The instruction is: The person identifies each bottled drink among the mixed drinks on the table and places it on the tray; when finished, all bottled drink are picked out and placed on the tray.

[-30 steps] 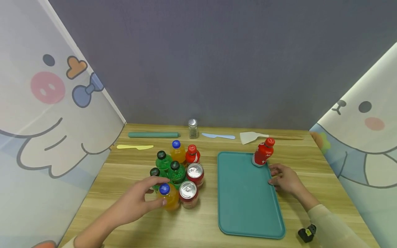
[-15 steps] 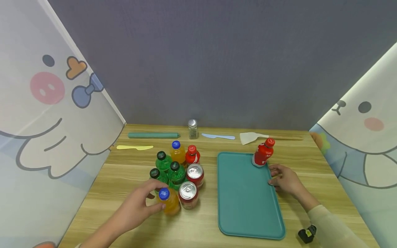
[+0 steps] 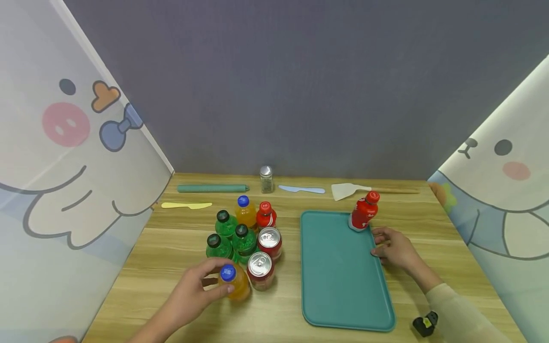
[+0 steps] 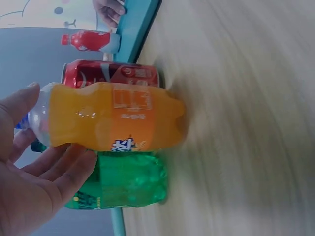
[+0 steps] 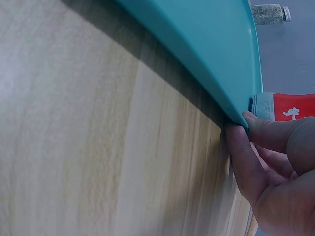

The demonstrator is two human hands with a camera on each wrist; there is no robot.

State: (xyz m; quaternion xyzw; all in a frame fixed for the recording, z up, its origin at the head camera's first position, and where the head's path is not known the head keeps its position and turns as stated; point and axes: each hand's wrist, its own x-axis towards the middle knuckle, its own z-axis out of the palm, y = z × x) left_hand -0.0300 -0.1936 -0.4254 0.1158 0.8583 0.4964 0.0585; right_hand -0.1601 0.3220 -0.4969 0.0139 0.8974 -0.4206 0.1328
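Observation:
My left hand (image 3: 193,290) holds an orange soda bottle (image 3: 241,288) with a blue cap, thumb on its near side and fingers around its far side. In the left wrist view the soda bottle (image 4: 98,115) stands upright by its neck in that grip. Beside it are green soda bottles (image 3: 245,243) with black caps and two red cans (image 3: 260,274). My right hand (image 3: 395,248) pinches the right rim of a teal tray (image 3: 343,271), thumb above and finger below in the right wrist view. A red cola bottle (image 3: 362,215) stands in the tray's far right corner.
Another orange bottle (image 3: 244,214) and a red-capped bottle (image 3: 266,216) stand behind the group. Along the back lie a green stick (image 3: 210,188), a yellow knife (image 3: 186,205), a shaker (image 3: 266,180), a blue knife (image 3: 302,189) and a spatula (image 3: 345,190). A small black object (image 3: 424,325) lies near the right sleeve.
My left hand has drawn the orange soda bottle slightly toward me, away from the green bottles. The right hand and the tray have stayed in place.

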